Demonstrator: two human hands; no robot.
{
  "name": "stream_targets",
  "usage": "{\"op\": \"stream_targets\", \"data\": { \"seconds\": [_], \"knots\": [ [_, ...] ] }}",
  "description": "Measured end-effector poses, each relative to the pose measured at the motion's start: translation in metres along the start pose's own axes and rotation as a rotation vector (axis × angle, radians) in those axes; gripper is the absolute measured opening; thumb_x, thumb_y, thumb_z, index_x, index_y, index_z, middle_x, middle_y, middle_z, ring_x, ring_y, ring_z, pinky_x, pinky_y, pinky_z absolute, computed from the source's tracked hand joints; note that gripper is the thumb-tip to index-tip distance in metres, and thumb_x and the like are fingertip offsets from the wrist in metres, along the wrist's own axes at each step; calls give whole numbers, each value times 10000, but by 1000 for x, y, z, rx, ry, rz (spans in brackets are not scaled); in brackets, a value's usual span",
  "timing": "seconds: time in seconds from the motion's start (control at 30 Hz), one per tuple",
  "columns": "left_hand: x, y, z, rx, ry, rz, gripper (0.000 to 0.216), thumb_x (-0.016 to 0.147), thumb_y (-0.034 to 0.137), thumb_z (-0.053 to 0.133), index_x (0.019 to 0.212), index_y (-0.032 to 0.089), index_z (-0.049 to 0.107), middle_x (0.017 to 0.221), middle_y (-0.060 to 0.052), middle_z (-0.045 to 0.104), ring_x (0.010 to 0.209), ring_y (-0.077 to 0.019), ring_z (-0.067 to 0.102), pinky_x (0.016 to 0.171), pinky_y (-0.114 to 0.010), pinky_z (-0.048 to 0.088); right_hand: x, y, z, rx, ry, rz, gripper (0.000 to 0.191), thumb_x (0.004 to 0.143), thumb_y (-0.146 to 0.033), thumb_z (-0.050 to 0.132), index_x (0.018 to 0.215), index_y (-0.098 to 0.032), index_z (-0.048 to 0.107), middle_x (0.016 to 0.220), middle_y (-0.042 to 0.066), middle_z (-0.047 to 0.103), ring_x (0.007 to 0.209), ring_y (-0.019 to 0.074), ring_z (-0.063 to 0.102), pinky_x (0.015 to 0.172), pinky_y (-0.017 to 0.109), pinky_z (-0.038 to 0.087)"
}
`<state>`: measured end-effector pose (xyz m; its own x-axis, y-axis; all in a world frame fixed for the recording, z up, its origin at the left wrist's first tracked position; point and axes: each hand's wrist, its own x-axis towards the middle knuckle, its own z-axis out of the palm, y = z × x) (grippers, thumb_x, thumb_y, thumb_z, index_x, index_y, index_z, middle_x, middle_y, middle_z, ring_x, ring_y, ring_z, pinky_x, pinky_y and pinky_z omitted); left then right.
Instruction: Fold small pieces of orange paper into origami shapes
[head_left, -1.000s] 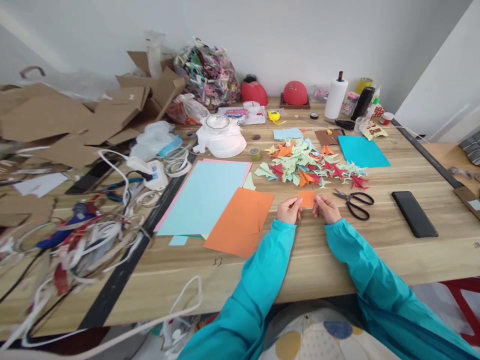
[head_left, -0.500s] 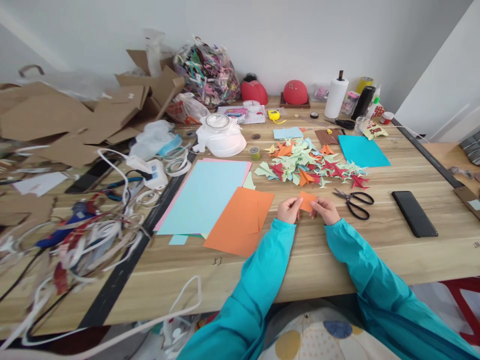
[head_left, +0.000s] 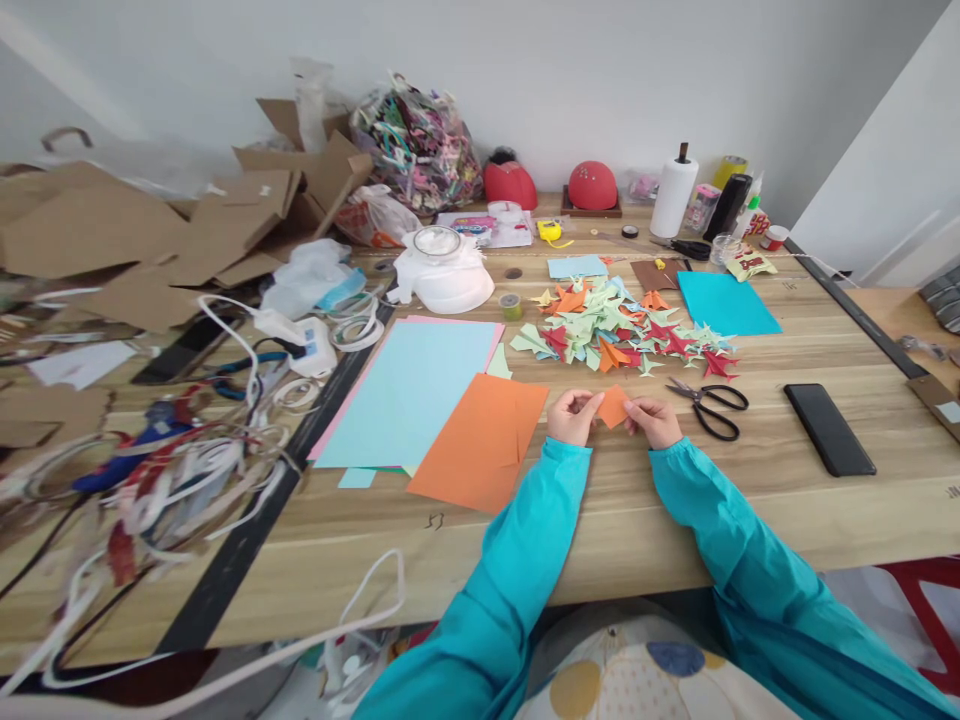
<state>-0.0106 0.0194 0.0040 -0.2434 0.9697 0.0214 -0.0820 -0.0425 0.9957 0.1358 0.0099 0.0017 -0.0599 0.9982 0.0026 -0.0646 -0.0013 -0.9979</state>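
A small orange piece of paper point(head_left: 613, 406) is held up between my two hands, just above the tabletop. My left hand point(head_left: 573, 416) pinches its left corner between thumb and fingers. At the opposite corner, my right hand point(head_left: 654, 421) grips it the same way. Beyond the hands lies a heap of folded paper shapes point(head_left: 600, 320) in pale green, red, orange and blue. Black-handled scissors point(head_left: 712, 404) rest to the right of my right hand. Left of my left hand, a larger orange sheet point(head_left: 472, 445) overlaps a stack of light blue and pink paper point(head_left: 412, 385).
A black phone point(head_left: 829, 428) lies at the right. Behind the heap are a turquoise sheet point(head_left: 729, 302) and a yellow tape measure point(head_left: 550, 231). Tangled white cables point(head_left: 202, 485) and cardboard pieces point(head_left: 97, 220) crowd the left side. A white paper roll point(head_left: 673, 197) stands at the back.
The orange paper has turned between my fingers, from nearly square-on to resting on a corner like a diamond. Both hands stay in about the same place.
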Motion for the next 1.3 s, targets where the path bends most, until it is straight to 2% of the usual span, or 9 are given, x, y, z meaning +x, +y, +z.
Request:
{"op": "stream_targets", "data": {
  "seconds": [0.1,0.2,0.27,0.37,0.5,0.73,1.07,1.2,1.3],
  "knots": [
    [1,-9,2,-18,-6,79,298,598,352,690,798,151,600,687,-11,588,538,-85,540,459,-189,446,1,0,0,-56,78,-66,295,695,-435,613,625,-150,641,462,-6,555,388,91,472,394,223,389],
    [-2,-15,6,-27,-94,72,338,638,363,662,894,156,585,788,-42,598,590,-97,569,488,-198,471,2,1,1,-130,124,-124,294,718,-434,586,717,-152,668,462,-9,550,391,93,463,388,225,384],
    [-4,-18,10,-27,-142,74,418,614,358,687,965,164,568,925,-70,590,626,-100,590,524,-209,492,1,1,2,-165,115,-156,304,716,-429,588,820,-158,679,485,-4,571,405,103,477,389,229,390],
    [-6,-19,14,-51,-167,79,568,574,352,723,1085,194,534,1061,-91,547,636,-101,602,540,-224,509,-1,3,5,-231,61,-224,303,706,-393,608,901,-172,678,629,29,654,504,132,553,465,253,448],
    [-5,-19,13,-78,-187,61,506,584,365,714,1039,187,587,977,-79,585,675,-122,606,584,-242,527,-2,6,5,-316,17,-286,242,724,-344,603,872,-172,687,742,57,684,609,157,598,559,275,482],
    [-5,-9,9,-161,-217,-44,403,591,326,709,935,137,615,870,-86,633,751,-157,616,689,-303,532,-1,10,3,-351,35,-301,284,711,-356,619,923,-174,670,715,50,664,552,130,556,520,261,468],
    [-4,-7,11,-198,-149,-51,379,558,338,722,849,119,623,806,-95,663,738,-179,631,676,-326,531,-4,3,6,-120,41,-197,335,706,-364,611,977,-169,595,622,-4,581,504,102,531,506,252,464],
    [-2,-7,9,-208,-153,-102,359,577,370,710,828,126,630,809,-88,669,752,-181,635,678,-317,532,-3,2,7,-48,-16,-133,420,660,-345,651,1031,-174,555,606,-25,570,489,100,533,493,248,465],
    [0,-9,9,-355,-186,-211,385,600,419,685,850,136,611,869,-90,668,808,-198,637,690,-335,537,-4,0,8,-58,-58,-144,580,675,-335,641,1199,-190,440,591,-42,556,483,102,534,496,249,463]
  ]
}}
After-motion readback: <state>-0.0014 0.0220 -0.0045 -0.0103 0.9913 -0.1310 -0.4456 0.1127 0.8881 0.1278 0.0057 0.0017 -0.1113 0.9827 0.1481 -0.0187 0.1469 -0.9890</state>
